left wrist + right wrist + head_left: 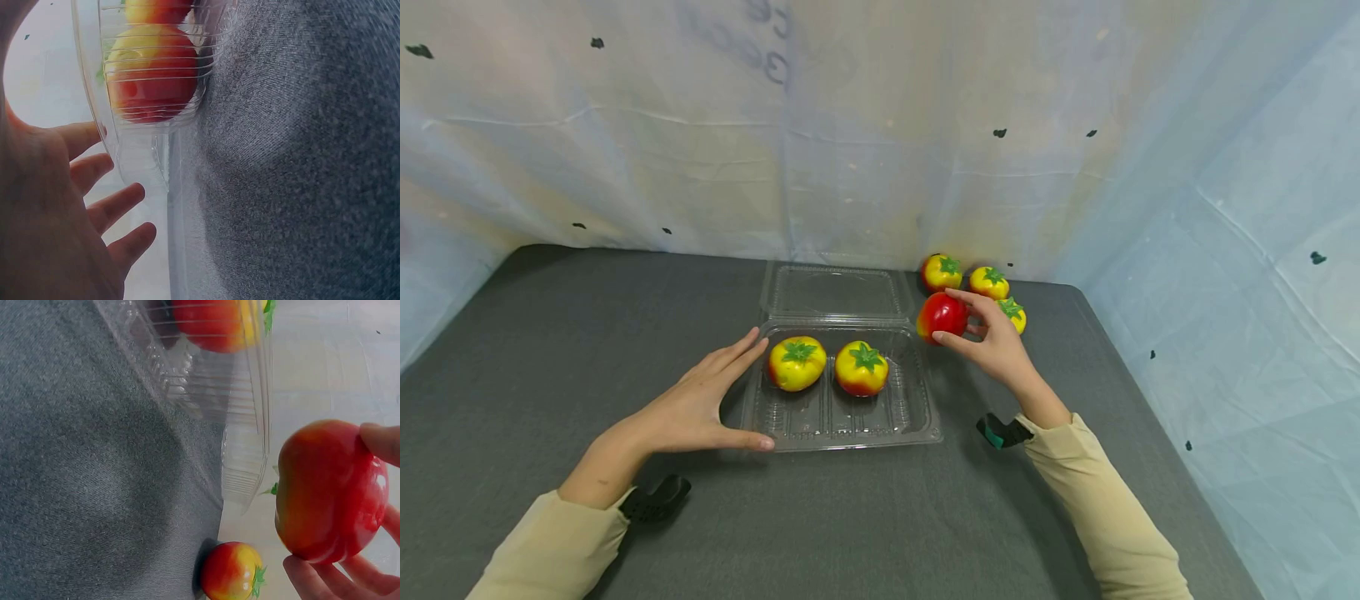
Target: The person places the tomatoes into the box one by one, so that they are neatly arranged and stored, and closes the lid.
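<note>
Head view shows red fruit (942,317) within right grip (1000,343).

Held fruit (943,315): its leaf (273,489) is hidden in the head view; only a green tip shows in the right wrist view.
Right grip (996,342): cut off by the right edge of the right wrist view.
Left grip (688,408): cut off by the left and lower edges of the left wrist view.
Loose fruit (1017,313): partly hidden by the right grip, right of centre in the head view.
Clear container (891,425): runs past the top edge in both wrist views.
Writing (775,67): upper middle of the head view, too faint to read.
</note>
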Demonstrator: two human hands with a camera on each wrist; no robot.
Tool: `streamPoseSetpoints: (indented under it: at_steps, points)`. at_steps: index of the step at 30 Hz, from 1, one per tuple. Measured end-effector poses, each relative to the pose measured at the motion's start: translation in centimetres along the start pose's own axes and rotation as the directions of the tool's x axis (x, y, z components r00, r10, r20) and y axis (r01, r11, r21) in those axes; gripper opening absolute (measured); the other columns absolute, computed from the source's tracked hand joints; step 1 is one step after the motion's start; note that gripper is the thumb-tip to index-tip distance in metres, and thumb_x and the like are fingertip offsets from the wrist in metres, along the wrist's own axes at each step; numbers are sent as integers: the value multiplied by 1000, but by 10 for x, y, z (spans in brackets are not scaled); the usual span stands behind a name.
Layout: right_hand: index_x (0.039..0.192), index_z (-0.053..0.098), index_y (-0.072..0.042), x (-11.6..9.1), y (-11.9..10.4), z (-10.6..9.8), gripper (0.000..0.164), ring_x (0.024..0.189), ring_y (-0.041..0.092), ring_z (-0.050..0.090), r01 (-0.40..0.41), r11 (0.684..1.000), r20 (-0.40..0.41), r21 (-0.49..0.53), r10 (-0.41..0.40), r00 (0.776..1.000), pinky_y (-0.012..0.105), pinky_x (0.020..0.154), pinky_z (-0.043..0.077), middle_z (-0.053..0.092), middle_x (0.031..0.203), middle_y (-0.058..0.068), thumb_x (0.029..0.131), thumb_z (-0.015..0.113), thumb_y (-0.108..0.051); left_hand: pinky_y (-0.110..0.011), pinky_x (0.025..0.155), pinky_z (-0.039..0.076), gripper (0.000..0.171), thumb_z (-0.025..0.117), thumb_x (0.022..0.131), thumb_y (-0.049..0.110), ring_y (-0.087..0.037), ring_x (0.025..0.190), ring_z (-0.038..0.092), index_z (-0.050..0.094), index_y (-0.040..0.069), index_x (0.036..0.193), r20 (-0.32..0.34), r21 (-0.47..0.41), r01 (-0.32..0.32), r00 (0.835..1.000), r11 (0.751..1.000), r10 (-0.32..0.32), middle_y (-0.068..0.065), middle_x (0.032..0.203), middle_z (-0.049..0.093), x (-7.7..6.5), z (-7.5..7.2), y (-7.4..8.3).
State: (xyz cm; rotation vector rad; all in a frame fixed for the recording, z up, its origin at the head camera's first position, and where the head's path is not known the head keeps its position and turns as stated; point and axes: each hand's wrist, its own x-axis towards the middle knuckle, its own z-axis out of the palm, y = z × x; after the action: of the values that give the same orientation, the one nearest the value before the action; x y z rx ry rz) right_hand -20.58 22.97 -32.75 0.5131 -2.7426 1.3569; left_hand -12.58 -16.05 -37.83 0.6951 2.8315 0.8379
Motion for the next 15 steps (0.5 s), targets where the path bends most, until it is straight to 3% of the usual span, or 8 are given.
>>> streamPoseSetpoints:
  at_steps: [15]
  points:
    - [137, 51, -13, -7, -4, 6, 60, 120, 26, 49, 56, 998, 111, 19, -58, 992, 47, 99, 47, 49, 137, 8, 83, 77, -17, -72, 102, 20, 122, 76, 64, 68, -44, 142, 17, 14, 15, 156, -7, -5, -2, 1000, 1000, 2, -3, 163, 2, 0, 1, -1]
